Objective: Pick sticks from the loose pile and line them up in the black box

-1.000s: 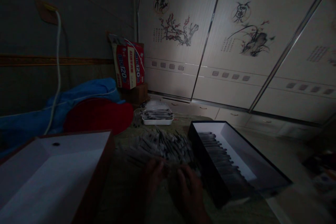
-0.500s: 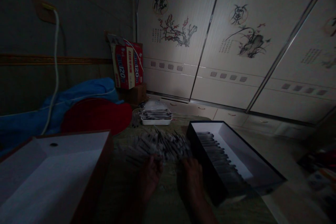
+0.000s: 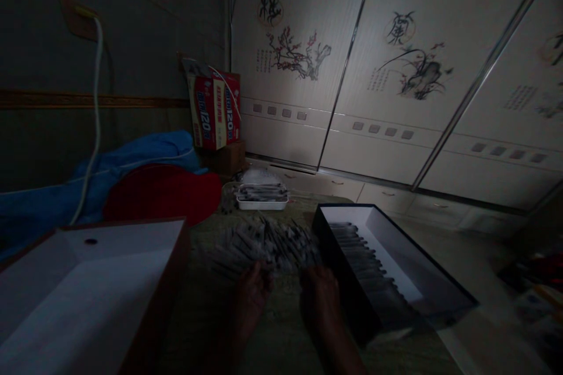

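A loose heap of thin, pen-like sticks (image 3: 268,240), dark and clear, lies on the table. My left hand (image 3: 251,296) is at the heap's near edge, its thumb and fingers pinched together; whatever is in them is too dark to make out. To its right, my right hand (image 3: 323,296) has its fingers curled down by the heap's near right side, and their tips are hidden. Beside that hand stands a black box (image 3: 347,281) with a white inside, holding a row of similar pen-like sticks (image 3: 363,258). Behind the heap, a white tray (image 3: 263,205) contains more sticks.
An open reddish-brown box (image 3: 162,287) with a white lining stands at the left. Red cloth (image 3: 162,193) and blue cloth (image 3: 153,149) lie behind it. A white cable (image 3: 95,105) hangs from the wall. A red carton (image 3: 215,108) stands before the cabinet doors (image 3: 290,88).
My right hand's fingers have shifted slightly and curl in more at the heap's edge. My left hand stays in nearly the same place, still pinched.
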Motion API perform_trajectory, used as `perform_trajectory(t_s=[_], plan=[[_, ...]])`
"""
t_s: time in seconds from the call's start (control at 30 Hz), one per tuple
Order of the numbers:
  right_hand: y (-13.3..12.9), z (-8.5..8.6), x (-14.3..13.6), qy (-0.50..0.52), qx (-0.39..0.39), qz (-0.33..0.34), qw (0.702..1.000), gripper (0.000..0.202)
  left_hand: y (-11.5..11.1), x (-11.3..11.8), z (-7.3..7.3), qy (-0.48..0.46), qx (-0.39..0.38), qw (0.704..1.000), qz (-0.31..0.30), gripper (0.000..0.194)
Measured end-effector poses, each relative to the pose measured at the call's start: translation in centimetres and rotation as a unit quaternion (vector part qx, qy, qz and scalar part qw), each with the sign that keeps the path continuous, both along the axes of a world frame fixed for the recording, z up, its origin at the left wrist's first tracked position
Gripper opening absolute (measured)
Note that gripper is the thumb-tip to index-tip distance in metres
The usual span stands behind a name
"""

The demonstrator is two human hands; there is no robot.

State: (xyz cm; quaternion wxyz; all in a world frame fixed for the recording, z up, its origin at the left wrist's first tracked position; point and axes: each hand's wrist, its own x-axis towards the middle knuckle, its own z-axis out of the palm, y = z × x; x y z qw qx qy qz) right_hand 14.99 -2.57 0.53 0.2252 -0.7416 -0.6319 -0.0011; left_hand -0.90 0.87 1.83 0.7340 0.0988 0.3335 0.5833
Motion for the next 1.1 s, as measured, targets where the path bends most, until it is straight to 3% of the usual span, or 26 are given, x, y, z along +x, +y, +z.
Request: perform_trajectory(t_s=[0.17,0.27,0.43,0.6,0.83,1.1], plan=[[0.1,-0.3,0.0,0.010,0.014,0.016,1.000,0.030,0.2,0.0,-0.6,0.014,0.013,1.000,-0.012,0.009],[-0.2,-0.8,0.2,0.091,0.078,0.032,0.992,0.018,0.2,0.0,-0.8,0.036,0.036,0.999,-0.015,0.006],[-1.0,-0.7,0.0,0.287,0.145,0.109,0.941,0.018,-0.1,0.1,-1.1,0.053,0.078,0.995,-0.030,0.020],[-1.6,0.4,-1.0,0.366,0.162,0.113,0.910,0.012,-0.4,0.5,-1.2,0.084,0.100,0.990,-0.043,0.026],[-2.2,0.8,-2.2,0.460,0.125,0.147,0.867,0.016,-0.2,0.6,-1.8,0.116,0.131,0.983,-0.052,0.030],[-2.4,0.5,-2.3,0.357,0.163,0.182,0.901,0.017,0.1,0.7,-2.6,0.153,0.147,0.976,-0.056,0.031]])
